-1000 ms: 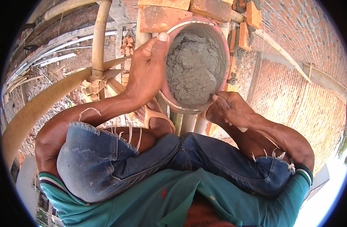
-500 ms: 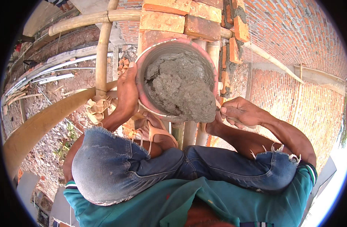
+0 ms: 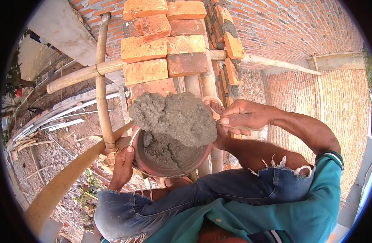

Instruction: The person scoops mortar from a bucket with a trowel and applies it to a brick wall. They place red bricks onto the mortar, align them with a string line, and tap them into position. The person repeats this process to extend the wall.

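Note:
My left hand (image 3: 123,168) is closed on the left rim of a reddish bucket (image 3: 138,162), which sits in front of my knees. Wet grey mortar (image 3: 163,152) lies inside it. In my right hand (image 3: 246,115) is a trowel (image 3: 219,122), pinched with the thumb on top; its blade is hidden under a big lump of mortar (image 3: 175,117). The lump is over the bucket's far side, covering that rim. Past it, stacked orange bricks (image 3: 147,73) lie in rows. My foot (image 3: 214,106) in a sandal stands beside the lump.
Bamboo poles (image 3: 101,81) form a scaffold at the left, with a thick curved one (image 3: 68,182) nearby. A brick wall course with fresh mortar (image 3: 232,46) runs along the right of the stack. Rubble ground (image 3: 80,141) lies below; a large brick wall (image 3: 315,101) rises at right.
The trowel has lifted a large lump of mortar out of the bucket and moved away from me, over the far rim. The bucket now appears lower in view, nearer my knees, with my left hand still on it.

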Available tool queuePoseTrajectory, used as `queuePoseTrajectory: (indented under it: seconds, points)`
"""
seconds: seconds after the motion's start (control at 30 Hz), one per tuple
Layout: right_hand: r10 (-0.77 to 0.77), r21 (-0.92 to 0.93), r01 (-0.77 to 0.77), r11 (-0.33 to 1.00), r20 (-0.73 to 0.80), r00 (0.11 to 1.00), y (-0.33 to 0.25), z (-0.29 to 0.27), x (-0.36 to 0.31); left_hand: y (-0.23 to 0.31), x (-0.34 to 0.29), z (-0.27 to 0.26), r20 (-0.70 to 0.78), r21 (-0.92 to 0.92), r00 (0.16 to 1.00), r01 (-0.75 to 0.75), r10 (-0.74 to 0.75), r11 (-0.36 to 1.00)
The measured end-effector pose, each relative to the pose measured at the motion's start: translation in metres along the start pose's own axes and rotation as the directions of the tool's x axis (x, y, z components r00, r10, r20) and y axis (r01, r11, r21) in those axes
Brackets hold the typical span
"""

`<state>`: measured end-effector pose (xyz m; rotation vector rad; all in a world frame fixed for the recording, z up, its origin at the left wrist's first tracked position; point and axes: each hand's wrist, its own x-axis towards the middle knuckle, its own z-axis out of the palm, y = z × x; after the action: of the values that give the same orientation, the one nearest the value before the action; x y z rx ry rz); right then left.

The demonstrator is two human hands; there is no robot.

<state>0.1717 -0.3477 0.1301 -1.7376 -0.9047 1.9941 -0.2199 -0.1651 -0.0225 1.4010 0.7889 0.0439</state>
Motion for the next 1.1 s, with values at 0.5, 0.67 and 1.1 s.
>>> queuePoseTrajectory:
  seconds: [0.5,0.67,1.1]
  points:
    - [0.082,0.394,0.357,0.847,-0.761,0.644,0.061,-0.218,-0.024,0.131,0.028,-0.088,-0.157,0.148,0.977,0.166,-0.143,0.975]
    - [0.204,0.43,0.322,0.844,-0.811,0.548,0.088,-0.329,0.023,0.198,0.113,-0.041,-0.164,0.203,0.973,-0.126,0.161,0.971]
    - [0.088,0.159,0.138,0.978,-0.905,0.416,0.069,-0.487,0.142,0.308,0.496,0.179,-0.006,-0.334,0.897,-0.419,0.443,0.844]
